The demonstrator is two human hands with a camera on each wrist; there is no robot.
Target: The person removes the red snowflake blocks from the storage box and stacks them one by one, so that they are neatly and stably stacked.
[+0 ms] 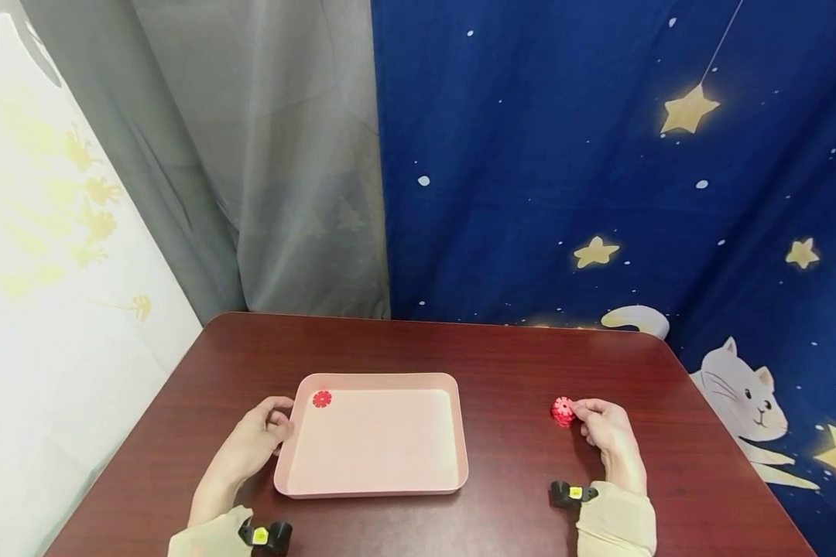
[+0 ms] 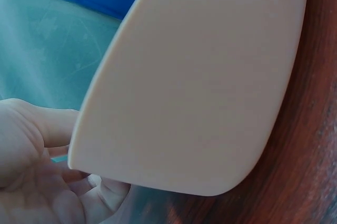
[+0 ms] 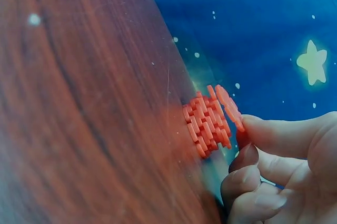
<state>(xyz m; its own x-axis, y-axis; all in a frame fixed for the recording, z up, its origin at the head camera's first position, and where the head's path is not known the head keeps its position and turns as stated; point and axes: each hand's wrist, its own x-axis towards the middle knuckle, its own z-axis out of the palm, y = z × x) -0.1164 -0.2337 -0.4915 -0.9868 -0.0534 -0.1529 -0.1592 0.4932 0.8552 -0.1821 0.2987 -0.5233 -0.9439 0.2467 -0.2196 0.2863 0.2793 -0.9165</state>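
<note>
A shallow pink tray (image 1: 372,490) lies on the table, with one red flower-shaped disc (image 1: 322,398) in its far left corner. My left hand (image 1: 254,437) holds the tray's left edge, the thumb (image 2: 55,125) at the rim and the curled fingers by the outer wall; the fingertips are partly hidden. To the right of the tray stands a short stack of red notched discs (image 3: 205,129). My right hand (image 1: 608,427) pinches the top disc (image 3: 229,107) between thumb and finger, tilted and lifted at one side over the stack.
The dark red-brown wooden table (image 1: 508,456) runs back to a grey curtain (image 1: 306,193) and a blue star-printed curtain (image 1: 515,193). A pale patterned curtain (image 1: 56,309) hangs at the left. Small black cameras (image 1: 567,493) sit on both wrists.
</note>
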